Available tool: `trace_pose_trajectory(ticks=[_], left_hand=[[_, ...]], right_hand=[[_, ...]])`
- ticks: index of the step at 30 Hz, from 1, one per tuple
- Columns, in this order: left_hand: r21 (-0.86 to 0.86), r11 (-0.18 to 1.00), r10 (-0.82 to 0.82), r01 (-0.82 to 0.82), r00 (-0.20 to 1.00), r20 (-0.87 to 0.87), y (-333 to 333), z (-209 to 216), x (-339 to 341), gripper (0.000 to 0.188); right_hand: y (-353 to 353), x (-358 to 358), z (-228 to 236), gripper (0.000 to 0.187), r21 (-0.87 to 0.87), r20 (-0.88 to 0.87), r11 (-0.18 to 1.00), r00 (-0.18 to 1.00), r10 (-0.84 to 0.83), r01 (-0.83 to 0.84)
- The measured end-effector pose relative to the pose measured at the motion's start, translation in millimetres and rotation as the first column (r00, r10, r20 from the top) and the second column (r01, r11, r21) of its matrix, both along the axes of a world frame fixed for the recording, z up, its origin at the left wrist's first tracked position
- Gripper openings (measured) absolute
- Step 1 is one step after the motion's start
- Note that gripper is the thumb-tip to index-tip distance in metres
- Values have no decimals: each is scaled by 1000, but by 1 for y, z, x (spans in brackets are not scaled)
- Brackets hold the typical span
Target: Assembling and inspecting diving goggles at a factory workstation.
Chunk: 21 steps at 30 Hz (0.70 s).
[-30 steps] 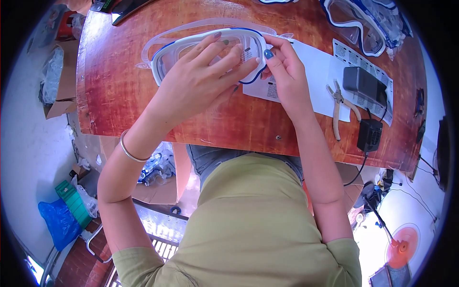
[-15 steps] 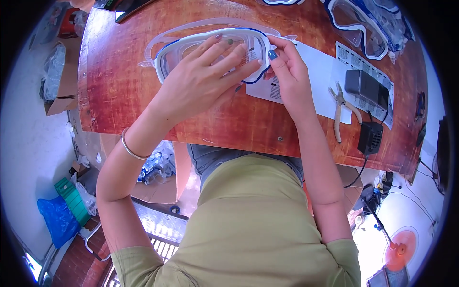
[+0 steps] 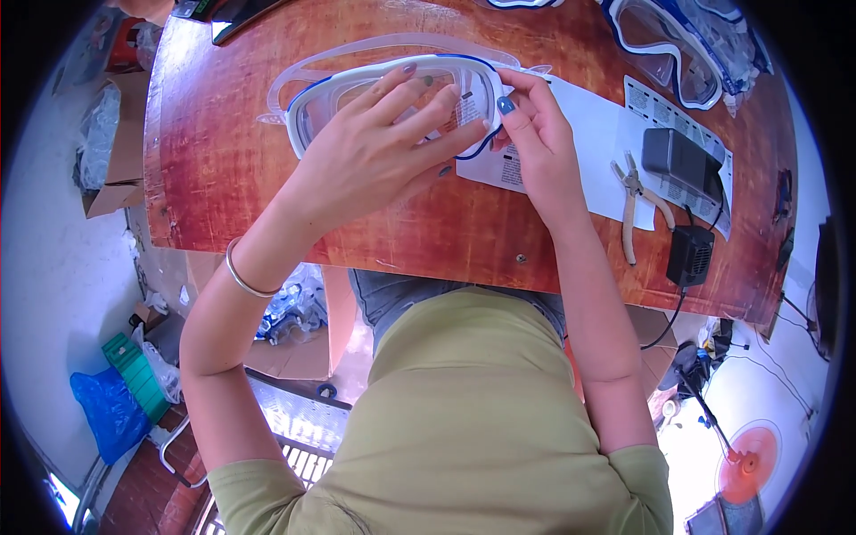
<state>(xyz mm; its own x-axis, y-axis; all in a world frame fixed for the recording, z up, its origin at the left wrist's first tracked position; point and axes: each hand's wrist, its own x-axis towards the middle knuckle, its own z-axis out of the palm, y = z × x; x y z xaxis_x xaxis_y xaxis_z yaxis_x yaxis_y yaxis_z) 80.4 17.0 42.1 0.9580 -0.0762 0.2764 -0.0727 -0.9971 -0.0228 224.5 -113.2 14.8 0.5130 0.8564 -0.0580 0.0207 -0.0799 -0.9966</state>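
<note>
Since a second ago almost nothing has shifted: both hands stay on the swim mask [image 3: 392,94], and only the right hand [image 3: 535,143] has crept slightly along the mask's right end. From where I stand, the left hand [image 3: 374,152] lies flat and spread over the clear lens, fingers splayed and pressing down rather than curled round anything, so its grip is loose, palm resting on the mask. The right hand pinches the mask's right edge between thumb and fingertips, a blue-painted nail showing at the rim; that grip is closed on the frame. The mask, white-framed with a dark blue line around the lens, lies on the reddish wooden desk [image 3: 205,169] toward its far side, its right end overlapping a white printed sheet [image 3: 597,134]. A clear silicone skirt [image 3: 357,49] lies just behind the mask, touching it as far as I can tell. On the sheet, to the right of the hands, lie small pliers [image 3: 633,201], and beside them a dark grey box [image 3: 682,160] and a black power adapter [image 3: 691,254] whose cable drops off the desk's edge. A second mask [image 3: 669,45] sits at the far right corner. A silver bangle [image 3: 241,276] circles the left wrist.
</note>
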Motion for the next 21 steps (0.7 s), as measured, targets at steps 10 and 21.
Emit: trace_pose_trajectory(ticks=[10, 21], left_hand=[[81, 996, 31, -33, 999, 25, -5, -6, 2, 57], [-305, 952, 4, -13, 1000, -30, 2, 2, -18, 52]], right_hand=[[0, 1, 1, 28, 10, -20, 1000, 1000, 14, -14], [15, -5, 2, 32, -51, 213, 998, 977, -9, 20]])
